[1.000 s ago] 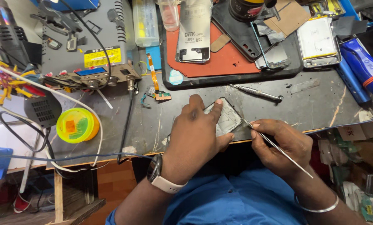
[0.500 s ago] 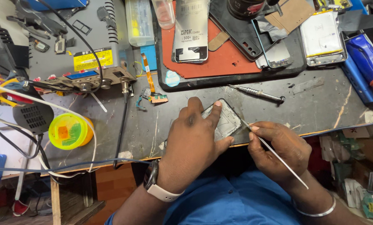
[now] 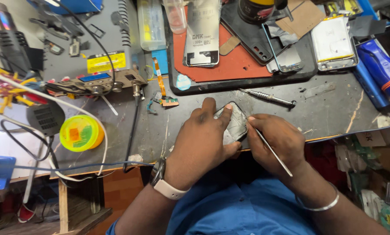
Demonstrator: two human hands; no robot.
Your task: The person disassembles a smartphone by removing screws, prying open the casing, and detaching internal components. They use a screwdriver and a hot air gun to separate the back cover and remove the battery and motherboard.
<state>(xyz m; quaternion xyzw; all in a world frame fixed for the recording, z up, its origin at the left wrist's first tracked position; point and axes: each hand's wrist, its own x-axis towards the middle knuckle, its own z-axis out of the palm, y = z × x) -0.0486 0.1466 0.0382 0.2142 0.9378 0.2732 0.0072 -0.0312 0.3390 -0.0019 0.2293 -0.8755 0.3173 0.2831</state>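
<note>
Both hands work at centre frame: the left hand [image 3: 203, 139] presses the thin, likely fragile phone [image 3: 233, 124] flat against the table [image 3: 334, 113], best gripped by its edges, while the right hand [image 3: 275, 141] pinches a slim metal probe [image 3: 273, 152].

Grey scratched workbench [image 3: 334, 109], red mat [image 3: 238, 65], yellow-green solder spool [image 3: 81, 133], blue shirt [image 3: 238, 209]

Dark grey, scratched workbench top [image 3: 334, 111], pale chipped front edge. Directly on it: black rectangular tray with red mat [image 3: 240, 65] at back centre; slim metal screwdriver [image 3: 269, 98] just before tray; yellow-green round solder spool [image 3: 80, 133] at left; small orange flex-cable part [image 3: 163, 89]; grey box-shaped power unit [image 3: 95, 52] back left; blue cylindrical tool [image 3: 380, 65] at right; black cable [image 3: 132, 130] running toward front edge.
</note>
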